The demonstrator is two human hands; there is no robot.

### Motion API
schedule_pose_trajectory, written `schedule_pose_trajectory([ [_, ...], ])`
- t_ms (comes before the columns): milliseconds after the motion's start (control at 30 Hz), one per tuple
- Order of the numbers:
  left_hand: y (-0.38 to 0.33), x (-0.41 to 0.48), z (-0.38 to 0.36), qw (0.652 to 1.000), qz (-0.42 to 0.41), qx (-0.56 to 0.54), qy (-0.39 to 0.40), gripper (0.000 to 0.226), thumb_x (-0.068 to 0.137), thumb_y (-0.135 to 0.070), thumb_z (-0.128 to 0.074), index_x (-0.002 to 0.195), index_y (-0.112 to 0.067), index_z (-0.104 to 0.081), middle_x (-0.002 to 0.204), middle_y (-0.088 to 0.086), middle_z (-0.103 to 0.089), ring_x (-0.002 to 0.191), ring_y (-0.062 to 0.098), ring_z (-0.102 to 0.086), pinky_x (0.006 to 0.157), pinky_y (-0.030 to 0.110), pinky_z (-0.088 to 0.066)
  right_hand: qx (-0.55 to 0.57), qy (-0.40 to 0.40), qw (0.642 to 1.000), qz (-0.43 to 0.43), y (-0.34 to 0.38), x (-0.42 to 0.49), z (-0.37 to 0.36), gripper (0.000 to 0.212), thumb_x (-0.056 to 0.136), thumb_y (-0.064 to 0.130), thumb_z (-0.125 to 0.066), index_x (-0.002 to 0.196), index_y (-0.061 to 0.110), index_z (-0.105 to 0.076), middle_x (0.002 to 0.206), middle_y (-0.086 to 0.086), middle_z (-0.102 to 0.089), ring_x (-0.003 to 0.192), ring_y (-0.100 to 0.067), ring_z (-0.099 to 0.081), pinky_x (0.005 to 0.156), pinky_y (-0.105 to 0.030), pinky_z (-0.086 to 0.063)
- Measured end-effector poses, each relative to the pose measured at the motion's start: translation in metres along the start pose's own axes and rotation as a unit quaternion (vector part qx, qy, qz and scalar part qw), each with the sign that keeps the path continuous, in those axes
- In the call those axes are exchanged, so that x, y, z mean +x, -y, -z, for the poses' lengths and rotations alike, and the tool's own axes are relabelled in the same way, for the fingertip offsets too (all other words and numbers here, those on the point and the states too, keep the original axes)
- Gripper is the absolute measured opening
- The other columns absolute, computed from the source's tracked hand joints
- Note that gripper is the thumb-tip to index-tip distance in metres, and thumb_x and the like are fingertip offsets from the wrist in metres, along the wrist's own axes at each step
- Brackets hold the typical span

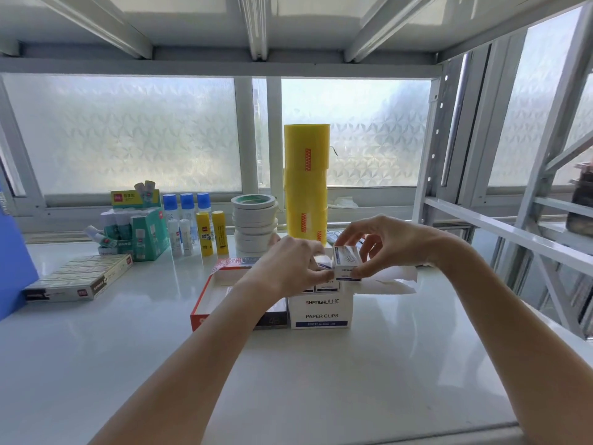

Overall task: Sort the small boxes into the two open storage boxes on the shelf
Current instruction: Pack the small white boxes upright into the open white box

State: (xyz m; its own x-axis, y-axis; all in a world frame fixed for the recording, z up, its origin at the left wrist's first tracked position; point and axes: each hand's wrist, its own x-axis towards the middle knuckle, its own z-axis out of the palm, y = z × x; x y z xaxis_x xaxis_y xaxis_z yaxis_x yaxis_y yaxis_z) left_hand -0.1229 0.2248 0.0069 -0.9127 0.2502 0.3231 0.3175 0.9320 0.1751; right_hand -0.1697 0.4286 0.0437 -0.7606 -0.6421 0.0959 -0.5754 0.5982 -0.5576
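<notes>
Two open storage boxes stand side by side mid-shelf: a red-sided box (205, 300) on the left and a white box marked PAPER CLIPS (319, 311) on the right. Small white-and-blue boxes (327, 287) sit inside the white one. My right hand (382, 245) pinches one small white-and-blue box (346, 263) just above the white storage box. My left hand (288, 268) is beside it, fingers closed on another small white box (323, 261) that is mostly hidden. My left forearm covers much of the red box's inside.
Behind stand a tall stack of yellow tape rolls (306, 184), a stack of white tape rolls (255, 221), glue sticks (211, 232) and a green glue-stick carton (144, 226). A flat carton of staples (80, 277) lies left. White shelf uprights (430, 155) rise on the right.
</notes>
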Motion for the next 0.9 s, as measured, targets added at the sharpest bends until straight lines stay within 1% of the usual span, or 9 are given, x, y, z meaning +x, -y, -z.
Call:
schedule_pose_trajectory([
  [100, -0.001, 0.001, -0.001, 0.999, 0.016, -0.042, 0.008, 0.046, 0.086, -0.052, -0.060, 0.108, -0.012, -0.068, 0.103, 0.008, -0.067, 0.094, 0.024, -0.059, 0.094, 0.043, -0.047, 0.000, -0.009, 1.000, -0.008, -0.001, 0.001, 0.000, 0.052, 0.068, 0.023, -0.085, 0.116, 0.024, -0.066, 0.116, -0.003, -0.063, 0.076, -0.011, -0.063, 0.076, -0.033, -0.056],
  [167, -0.001, 0.000, 0.000, 0.996, 0.015, -0.081, 0.026, 0.046, 0.089, -0.042, -0.060, 0.126, -0.017, -0.056, 0.111, 0.012, -0.069, 0.097, 0.029, -0.064, 0.089, 0.045, -0.054, 0.001, -0.018, 1.000, -0.014, -0.002, 0.001, 0.000, 0.052, 0.066, 0.026, -0.086, 0.115, 0.026, -0.066, 0.115, -0.003, -0.063, 0.075, -0.011, -0.063, 0.077, -0.034, -0.056],
  [233, 0.001, -0.002, 0.005, 0.995, 0.012, -0.098, 0.032, 0.047, 0.090, -0.039, -0.059, 0.135, -0.024, -0.052, 0.117, 0.012, -0.069, 0.101, 0.027, -0.066, 0.094, 0.046, -0.053, 0.003, -0.024, 1.000, -0.018, -0.003, -0.001, 0.001, 0.052, 0.065, 0.027, -0.086, 0.113, 0.027, -0.067, 0.114, -0.003, -0.064, 0.074, -0.010, -0.063, 0.079, -0.035, -0.056],
  [367, -0.002, -0.007, 0.013, 1.000, 0.021, -0.021, -0.005, 0.031, 0.087, -0.041, -0.061, 0.098, -0.016, -0.075, 0.094, 0.002, -0.068, 0.083, 0.015, -0.051, 0.109, 0.044, -0.035, 0.006, -0.030, 0.999, -0.021, 0.001, -0.003, 0.001, 0.053, 0.065, 0.026, -0.087, 0.114, 0.025, -0.067, 0.114, -0.002, -0.064, 0.074, -0.009, -0.063, 0.083, -0.038, -0.057],
  [433, -0.009, -0.010, 0.010, 0.999, 0.043, 0.025, -0.006, 0.029, 0.085, -0.039, -0.060, 0.088, -0.014, -0.074, 0.089, 0.003, -0.068, 0.080, 0.018, -0.048, 0.107, 0.043, -0.029, 0.005, -0.024, 1.000, -0.018, 0.004, -0.003, -0.001, 0.054, 0.065, 0.028, -0.087, 0.115, 0.026, -0.067, 0.115, -0.002, -0.064, 0.075, -0.010, -0.064, 0.085, -0.040, -0.058],
  [533, -0.015, -0.007, 0.002, 0.996, 0.077, 0.050, -0.003, 0.026, 0.081, -0.040, -0.058, 0.075, -0.016, -0.066, 0.083, 0.003, -0.064, 0.088, 0.022, -0.055, 0.106, 0.044, -0.030, 0.012, -0.022, 1.000, -0.003, 0.009, -0.003, -0.006, 0.051, 0.067, 0.026, -0.086, 0.114, 0.026, -0.067, 0.116, -0.001, -0.063, 0.075, -0.010, -0.063, 0.084, -0.040, -0.057],
  [600, -0.013, -0.004, -0.002, 0.994, 0.099, 0.042, 0.011, 0.029, 0.081, -0.045, -0.060, 0.081, -0.016, -0.061, 0.086, 0.004, -0.057, 0.096, 0.023, -0.051, 0.105, 0.044, -0.031, 0.024, -0.025, 0.999, 0.007, 0.012, -0.002, -0.008, 0.050, 0.068, 0.023, -0.086, 0.114, 0.026, -0.068, 0.114, 0.001, -0.064, 0.076, -0.009, -0.063, 0.082, -0.036, -0.057],
  [733, -0.008, -0.003, -0.001, 0.986, 0.142, -0.001, 0.092, 0.064, 0.074, -0.064, -0.065, 0.113, -0.014, -0.060, 0.105, 0.006, -0.041, 0.113, 0.025, -0.038, 0.100, 0.040, -0.033, 0.016, 0.010, 1.000, 0.009, 0.012, 0.001, -0.013, 0.048, 0.069, 0.024, -0.085, 0.114, 0.025, -0.068, 0.111, 0.000, -0.067, 0.084, -0.008, -0.065, 0.071, -0.020, -0.053],
  [900, 0.007, -0.001, 0.020, 0.964, 0.119, -0.132, 0.200, 0.042, 0.081, -0.027, -0.074, 0.118, -0.009, -0.068, 0.113, 0.006, -0.061, 0.100, 0.015, -0.053, 0.074, 0.018, -0.041, -0.042, 0.034, 0.998, -0.017, 0.013, 0.004, -0.019, 0.047, 0.070, 0.028, -0.083, 0.115, 0.027, -0.067, 0.114, 0.002, -0.067, 0.100, -0.016, -0.062, 0.080, -0.022, -0.049],
])
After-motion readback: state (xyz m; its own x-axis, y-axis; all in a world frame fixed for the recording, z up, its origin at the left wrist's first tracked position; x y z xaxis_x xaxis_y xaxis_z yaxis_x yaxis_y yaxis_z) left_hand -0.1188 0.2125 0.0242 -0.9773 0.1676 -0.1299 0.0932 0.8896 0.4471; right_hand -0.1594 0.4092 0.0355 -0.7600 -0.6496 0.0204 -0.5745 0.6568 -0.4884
